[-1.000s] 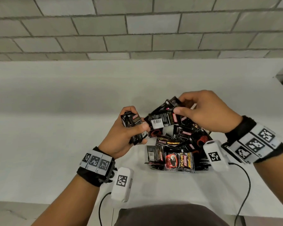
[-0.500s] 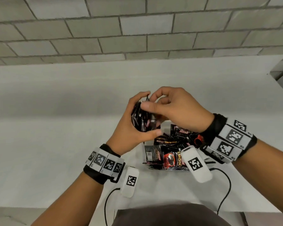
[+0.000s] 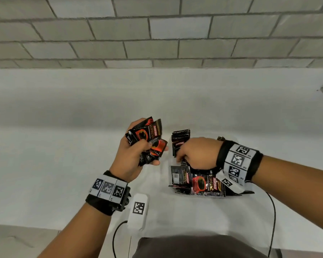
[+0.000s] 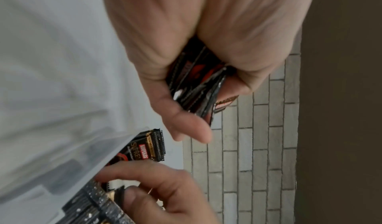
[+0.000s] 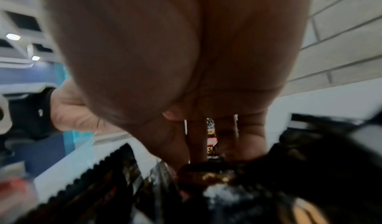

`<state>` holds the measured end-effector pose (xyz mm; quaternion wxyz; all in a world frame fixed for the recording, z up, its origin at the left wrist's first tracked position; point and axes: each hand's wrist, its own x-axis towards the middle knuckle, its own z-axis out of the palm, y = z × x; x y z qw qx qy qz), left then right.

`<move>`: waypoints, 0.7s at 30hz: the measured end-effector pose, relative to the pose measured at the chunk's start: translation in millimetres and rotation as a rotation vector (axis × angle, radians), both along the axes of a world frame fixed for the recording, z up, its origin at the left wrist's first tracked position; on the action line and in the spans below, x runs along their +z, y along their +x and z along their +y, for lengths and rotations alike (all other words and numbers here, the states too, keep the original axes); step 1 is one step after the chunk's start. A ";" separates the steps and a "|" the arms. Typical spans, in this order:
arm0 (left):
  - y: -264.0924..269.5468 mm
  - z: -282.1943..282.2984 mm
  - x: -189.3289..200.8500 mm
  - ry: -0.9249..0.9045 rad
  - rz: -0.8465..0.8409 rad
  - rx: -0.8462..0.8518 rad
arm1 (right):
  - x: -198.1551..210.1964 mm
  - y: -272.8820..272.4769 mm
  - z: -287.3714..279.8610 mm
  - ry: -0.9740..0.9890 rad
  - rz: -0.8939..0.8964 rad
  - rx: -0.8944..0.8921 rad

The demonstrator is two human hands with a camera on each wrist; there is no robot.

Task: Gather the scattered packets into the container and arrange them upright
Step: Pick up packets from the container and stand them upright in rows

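Gripping a bundle of packets [image 3: 147,140], the left hand [image 3: 132,157] is staying above the white table [image 3: 45,164], to the left of the container [image 3: 172,161]. Its fingers and thumb are curling around the bundle. At least four packets are showing in it, but they are overlapping, so I cannot count them exactly. They are flat, glossy foil sachets, black with a red cup picture and gold letters, and their short ends are having a saw-tooth edge.

Just beside this hand, the container is standing on the table. It is one clear plastic box with thin, straight walls. Inside it, about four packets [image 3: 180,140] are standing upright together at the far side, and two more [image 3: 198,182] are leaning flat against the near wall; the others under them are too mixed to count.

The right hand [image 3: 197,153] is reaching down into the container among the packets, palm down. Its fingertips are hidden between them, so I cannot tell if it is gripping one.

Each wrist is wearing one black band with square printed markers.
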<state>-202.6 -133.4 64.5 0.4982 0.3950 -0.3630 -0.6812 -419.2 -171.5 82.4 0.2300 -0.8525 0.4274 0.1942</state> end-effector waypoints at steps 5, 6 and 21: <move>2.3 5.0 -3.1 0.061 0.012 0.011 | -2.6 -6.1 0.2 -0.055 0.181 0.088; 2.2 5.0 -2.9 0.071 0.010 0.007 | -2.5 -7.0 -0.6 -0.052 0.173 0.088; -20.0 4.8 3.1 0.155 0.044 -0.294 | 59.6 -11.5 5.4 0.019 -0.831 -0.504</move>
